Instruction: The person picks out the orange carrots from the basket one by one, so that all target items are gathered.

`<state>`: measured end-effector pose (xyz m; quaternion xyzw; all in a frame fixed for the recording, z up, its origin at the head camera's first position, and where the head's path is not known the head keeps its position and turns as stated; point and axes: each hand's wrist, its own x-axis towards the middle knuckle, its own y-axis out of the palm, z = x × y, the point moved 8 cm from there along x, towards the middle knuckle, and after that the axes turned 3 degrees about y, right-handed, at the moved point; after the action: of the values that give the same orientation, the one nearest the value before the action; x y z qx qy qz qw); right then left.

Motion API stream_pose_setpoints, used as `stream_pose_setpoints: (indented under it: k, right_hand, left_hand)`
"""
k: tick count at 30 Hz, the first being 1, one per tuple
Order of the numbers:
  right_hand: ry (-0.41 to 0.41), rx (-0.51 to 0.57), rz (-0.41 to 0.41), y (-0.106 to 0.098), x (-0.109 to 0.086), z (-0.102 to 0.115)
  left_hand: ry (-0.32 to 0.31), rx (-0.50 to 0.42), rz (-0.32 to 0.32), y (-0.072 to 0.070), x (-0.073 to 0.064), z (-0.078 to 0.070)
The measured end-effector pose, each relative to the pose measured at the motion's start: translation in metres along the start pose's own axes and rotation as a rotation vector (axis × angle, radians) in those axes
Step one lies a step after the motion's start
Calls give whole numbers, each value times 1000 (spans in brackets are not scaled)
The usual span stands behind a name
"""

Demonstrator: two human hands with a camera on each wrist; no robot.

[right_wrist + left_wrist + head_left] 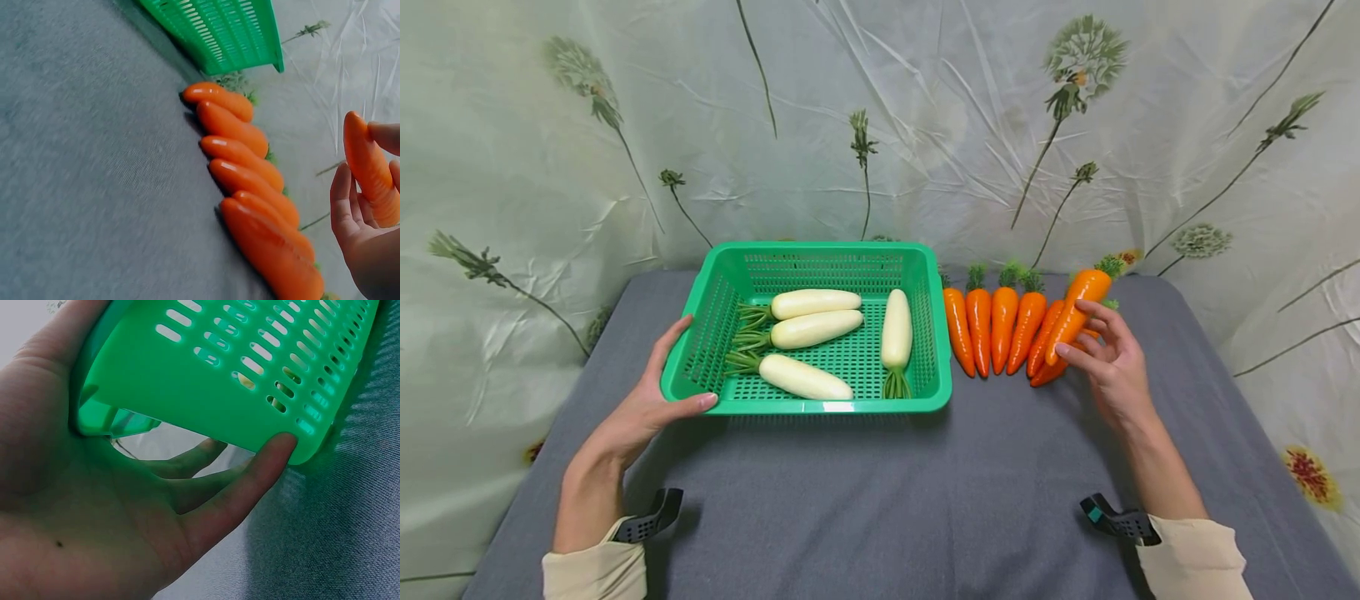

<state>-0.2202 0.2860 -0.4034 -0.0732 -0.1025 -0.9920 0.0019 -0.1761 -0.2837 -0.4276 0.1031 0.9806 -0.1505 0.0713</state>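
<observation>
My left hand (643,412) grips the left front corner of a green plastic basket (816,407), thumb on the front rim and fingers against the outer side. In the left wrist view the fingers (219,509) reach along the slotted wall. Inside the basket lie several white radishes (816,329) with green stems. My right hand (1116,367) pinches a carrot (1067,321) between thumb and fingers, its green top pointing away. The right wrist view shows this held carrot (369,165) above the table, apart from a row of several carrots (1003,325) lying right of the basket.
A grey cloth (880,500) covers the table. Behind it hangs a pale curtain (925,125) printed with dandelions. Both wrists wear dark bands, the left band (651,517) and the right band (1120,521) sitting just above beige sleeves.
</observation>
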Motion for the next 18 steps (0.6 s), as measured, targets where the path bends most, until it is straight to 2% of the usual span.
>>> stream_pose_setpoints:
  k: [7, 18]
  right_hand:
    - [10, -11, -44, -14, -7, -6]
    - [92, 20, -124, -33, -21, -18]
  left_hand:
    - [-7, 13, -2, 0, -1, 0]
    - [-9, 14, -3, 0, -1, 0]
